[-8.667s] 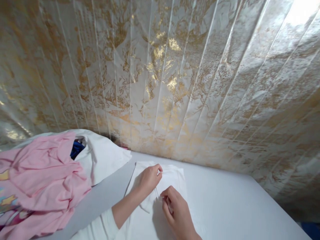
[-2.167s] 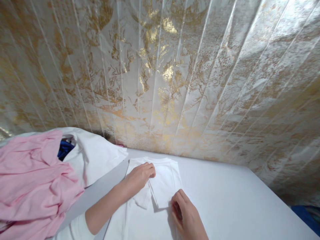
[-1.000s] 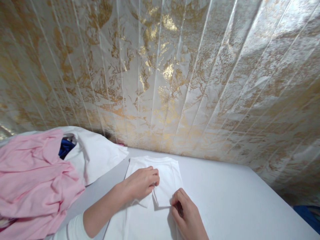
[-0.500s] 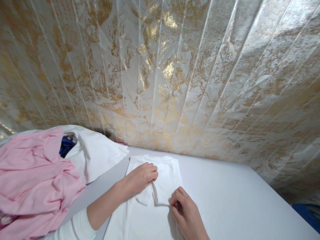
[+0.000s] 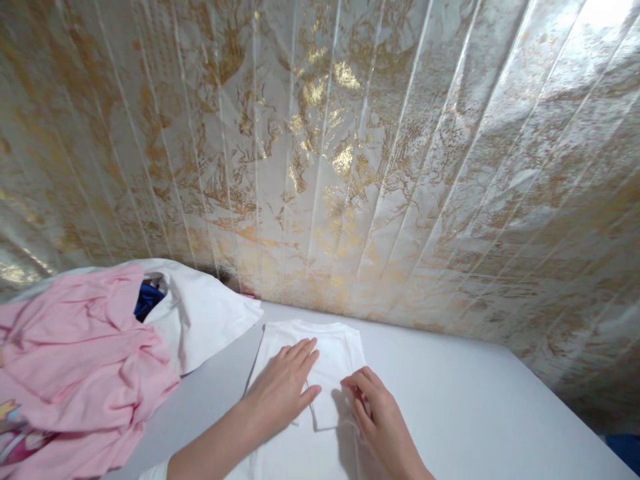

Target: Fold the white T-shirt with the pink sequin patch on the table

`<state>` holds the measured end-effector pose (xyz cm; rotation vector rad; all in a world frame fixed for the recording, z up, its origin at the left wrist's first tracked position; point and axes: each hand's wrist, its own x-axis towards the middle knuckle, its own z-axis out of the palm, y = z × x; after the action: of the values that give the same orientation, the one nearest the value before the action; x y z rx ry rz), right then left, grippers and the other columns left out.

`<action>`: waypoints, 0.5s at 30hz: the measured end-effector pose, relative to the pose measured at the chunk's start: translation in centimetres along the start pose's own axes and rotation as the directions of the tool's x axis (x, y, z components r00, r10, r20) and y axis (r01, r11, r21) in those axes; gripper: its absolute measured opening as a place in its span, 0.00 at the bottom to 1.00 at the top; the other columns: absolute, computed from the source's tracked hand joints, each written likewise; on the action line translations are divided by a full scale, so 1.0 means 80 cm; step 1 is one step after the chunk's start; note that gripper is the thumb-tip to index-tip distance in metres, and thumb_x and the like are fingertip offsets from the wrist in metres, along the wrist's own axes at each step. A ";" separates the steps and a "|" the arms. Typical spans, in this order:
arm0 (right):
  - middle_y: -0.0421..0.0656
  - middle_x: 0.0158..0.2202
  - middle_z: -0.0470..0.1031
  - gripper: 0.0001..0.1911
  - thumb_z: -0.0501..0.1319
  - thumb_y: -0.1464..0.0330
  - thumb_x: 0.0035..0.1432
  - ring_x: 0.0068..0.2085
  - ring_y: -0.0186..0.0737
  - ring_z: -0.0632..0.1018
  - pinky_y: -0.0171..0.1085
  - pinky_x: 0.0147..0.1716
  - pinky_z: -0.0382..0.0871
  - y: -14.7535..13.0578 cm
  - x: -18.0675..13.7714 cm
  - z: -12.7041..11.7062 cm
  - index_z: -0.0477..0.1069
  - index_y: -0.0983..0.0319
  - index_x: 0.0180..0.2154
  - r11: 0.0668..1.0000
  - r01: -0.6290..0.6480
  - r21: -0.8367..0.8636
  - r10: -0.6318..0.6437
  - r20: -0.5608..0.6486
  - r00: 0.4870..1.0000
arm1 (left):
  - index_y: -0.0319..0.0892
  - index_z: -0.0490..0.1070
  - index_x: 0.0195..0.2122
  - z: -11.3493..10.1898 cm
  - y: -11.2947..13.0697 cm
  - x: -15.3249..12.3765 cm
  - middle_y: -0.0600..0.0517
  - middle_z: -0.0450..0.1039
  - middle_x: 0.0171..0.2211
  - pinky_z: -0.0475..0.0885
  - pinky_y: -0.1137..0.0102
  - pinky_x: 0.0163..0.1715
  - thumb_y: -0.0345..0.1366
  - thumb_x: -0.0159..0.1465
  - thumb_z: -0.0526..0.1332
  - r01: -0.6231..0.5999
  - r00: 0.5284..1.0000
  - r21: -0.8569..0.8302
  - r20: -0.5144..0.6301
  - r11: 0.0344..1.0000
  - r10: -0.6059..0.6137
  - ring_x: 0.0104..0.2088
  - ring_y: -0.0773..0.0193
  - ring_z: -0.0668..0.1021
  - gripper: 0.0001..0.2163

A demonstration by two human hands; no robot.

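Observation:
A folded white shirt (image 5: 330, 397) lies on the table in front of me, its neckline toward the wall and its sleeves laid inward over the body. My left hand (image 5: 287, 377) rests flat on the upper left of the shirt, fingers stretched out and thumb apart. Just over the shirt's right side is my right hand (image 5: 380, 407), its fingers loosely bent and the thumb apart from the index finger. No cloth shows between its fingers. The lower part of the shirt runs out of view at the bottom.
A heap of clothes lies at the left: a pink garment (image 5: 90, 360) with a printed picture, a white garment (image 5: 210, 320) and something dark blue (image 5: 148, 300). The white table (image 5: 465, 407) meets a silver and gold patterned wall covering (image 5: 320, 167). Blue cloth (image 5: 623, 448) shows at the lower right.
My left hand has opened from a closed grip and now lies flat on the shirt. My right hand has let go of the sleeve edge, which now lies flatter.

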<state>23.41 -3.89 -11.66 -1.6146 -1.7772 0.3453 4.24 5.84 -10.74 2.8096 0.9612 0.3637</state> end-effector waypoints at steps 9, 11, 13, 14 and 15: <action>0.49 0.66 0.59 0.24 0.50 0.69 0.65 0.66 0.49 0.59 0.51 0.62 0.57 0.049 0.056 0.042 0.63 0.61 0.62 0.935 0.080 -0.346 -0.046 0.105 0.993 | 0.40 0.51 0.68 0.012 0.040 -0.019 0.40 0.41 0.68 0.51 0.49 0.64 0.47 0.65 0.59 -0.012 0.975 -0.060 0.222 0.998 0.025 0.68 0.46 0.47 0.33; 0.46 0.67 0.54 0.26 0.50 0.64 0.67 0.67 0.48 0.56 0.51 0.63 0.55 0.052 0.058 0.045 0.58 0.59 0.64 0.893 0.062 -0.446 0.002 0.141 0.990 | 0.43 0.55 0.67 0.002 0.041 -0.016 0.38 0.44 0.68 0.53 0.46 0.62 0.48 0.64 0.61 0.025 0.976 -0.040 0.216 0.999 -0.015 0.67 0.43 0.48 0.32; 0.45 0.68 0.52 0.27 0.50 0.61 0.67 0.68 0.47 0.55 0.50 0.63 0.54 0.056 0.060 0.044 0.56 0.59 0.65 0.875 0.047 -0.481 0.020 0.134 0.991 | 0.44 0.59 0.65 -0.009 0.038 -0.012 0.37 0.49 0.66 0.55 0.45 0.61 0.47 0.66 0.59 0.037 0.979 -0.013 0.199 0.999 -0.034 0.66 0.42 0.53 0.28; 0.46 0.68 0.52 0.27 0.49 0.61 0.68 0.68 0.46 0.55 0.49 0.63 0.54 0.060 0.061 0.042 0.55 0.59 0.65 0.879 0.051 -0.473 0.010 0.126 0.992 | 0.44 0.61 0.64 -0.013 0.036 -0.010 0.36 0.52 0.66 0.56 0.45 0.60 0.47 0.68 0.57 0.044 0.982 0.009 0.185 0.999 -0.044 0.66 0.43 0.55 0.25; 0.46 0.68 0.52 0.27 0.48 0.61 0.68 0.67 0.45 0.56 0.48 0.63 0.55 0.065 0.062 0.040 0.55 0.60 0.65 0.891 0.057 -0.450 -0.006 0.113 0.994 | 0.42 0.61 0.64 -0.015 0.032 -0.007 0.36 0.53 0.65 0.56 0.46 0.60 0.45 0.69 0.55 0.057 0.983 0.033 0.171 0.998 -0.062 0.65 0.43 0.56 0.24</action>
<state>25.41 2.57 -15.60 -1.9100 -2.0753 -0.0064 4.97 3.51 -9.11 2.7736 1.0157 0.0989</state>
